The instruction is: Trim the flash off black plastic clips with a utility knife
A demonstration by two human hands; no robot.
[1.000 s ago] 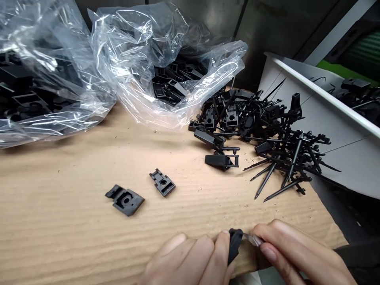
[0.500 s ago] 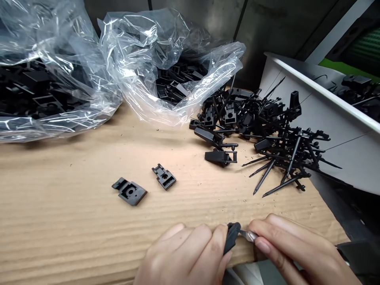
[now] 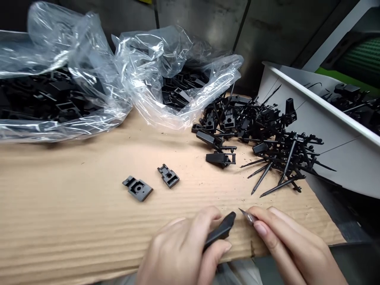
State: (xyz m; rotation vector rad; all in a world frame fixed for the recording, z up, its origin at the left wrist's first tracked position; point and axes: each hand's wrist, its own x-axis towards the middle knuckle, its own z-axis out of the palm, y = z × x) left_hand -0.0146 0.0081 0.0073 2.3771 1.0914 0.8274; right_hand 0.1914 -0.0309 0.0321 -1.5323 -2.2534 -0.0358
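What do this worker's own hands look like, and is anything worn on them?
The left hand and the right hand are both bare: no gloves, and no rings or markings on the parts that show. Some fingers are partly hidden. No sleeve or cuff is visible on either side.

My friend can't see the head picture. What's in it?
A left hand holds a black part; a right hand holds a pointed blade, not touching it. Two black pieces and a black pile lie on cardboard, near two clear bags and a white bin.
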